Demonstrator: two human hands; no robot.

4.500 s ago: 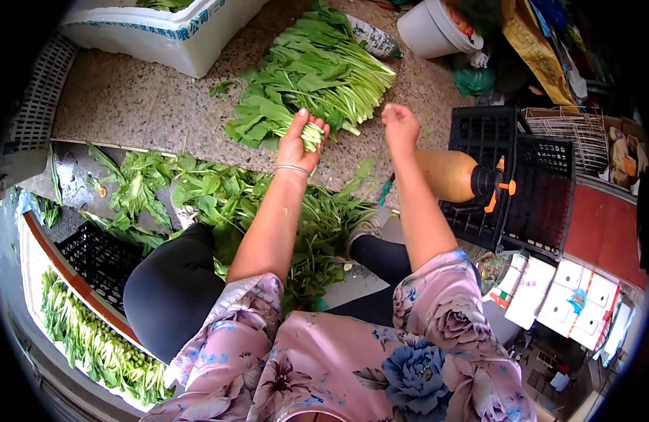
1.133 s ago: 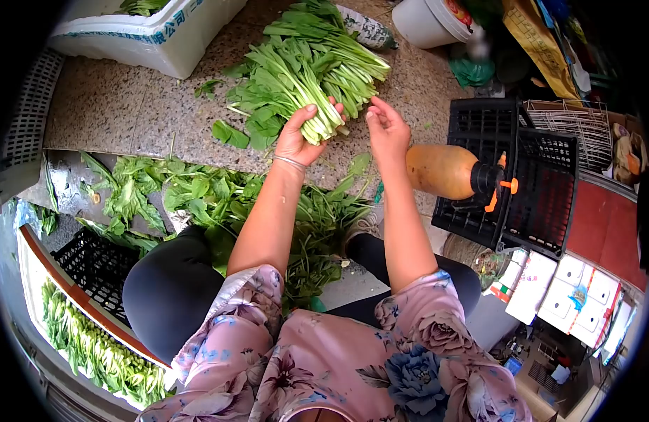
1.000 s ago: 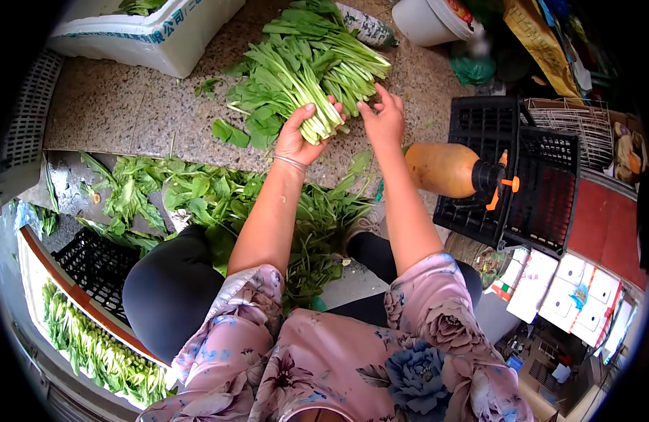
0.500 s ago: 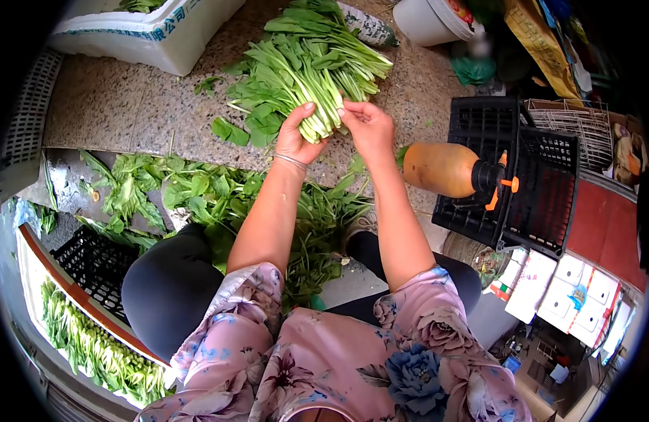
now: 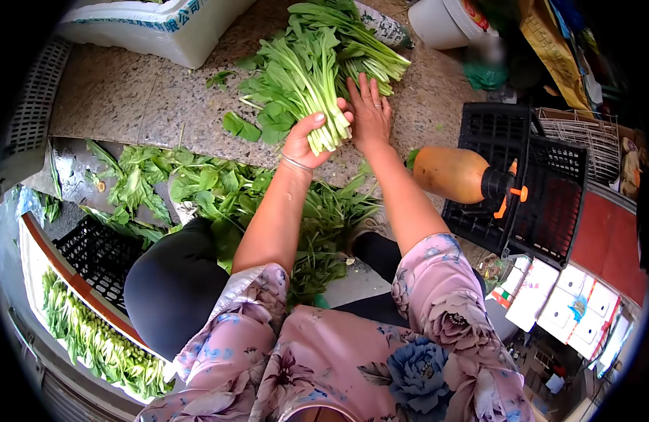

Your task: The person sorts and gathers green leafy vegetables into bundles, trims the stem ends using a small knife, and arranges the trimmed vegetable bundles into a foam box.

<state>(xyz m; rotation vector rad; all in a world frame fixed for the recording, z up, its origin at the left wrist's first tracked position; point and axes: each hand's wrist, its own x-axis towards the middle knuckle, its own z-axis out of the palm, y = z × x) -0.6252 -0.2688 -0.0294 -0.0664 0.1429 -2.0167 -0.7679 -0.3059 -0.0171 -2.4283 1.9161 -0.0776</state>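
My left hand (image 5: 312, 135) is wrapped round the pale stem ends of a bunch of leafy greens (image 5: 305, 77), whose leaves point away from me over the stone counter (image 5: 149, 98). Just to its right, my right hand (image 5: 370, 112) lies with fingers stretched out and apart, back upward, its fingertips at the stems of a second pile of greens (image 5: 374, 56). Nothing shows in that hand. A few loose leaves (image 5: 240, 126) rest on the counter left of the held bunch.
A white foam box (image 5: 177, 35) stands at the back left. An orange bottle (image 5: 447, 172) and black crates (image 5: 490, 141) are on the right, a white bucket (image 5: 440, 24) behind. Discarded greens (image 5: 219, 183) lie below the counter; more greens (image 5: 99, 337) fill a container at lower left.
The bunch in my left hand has grown thicker since the earliest frame. My right hand has left the held stems, opened, and moved forward to the pile, which has become smaller.
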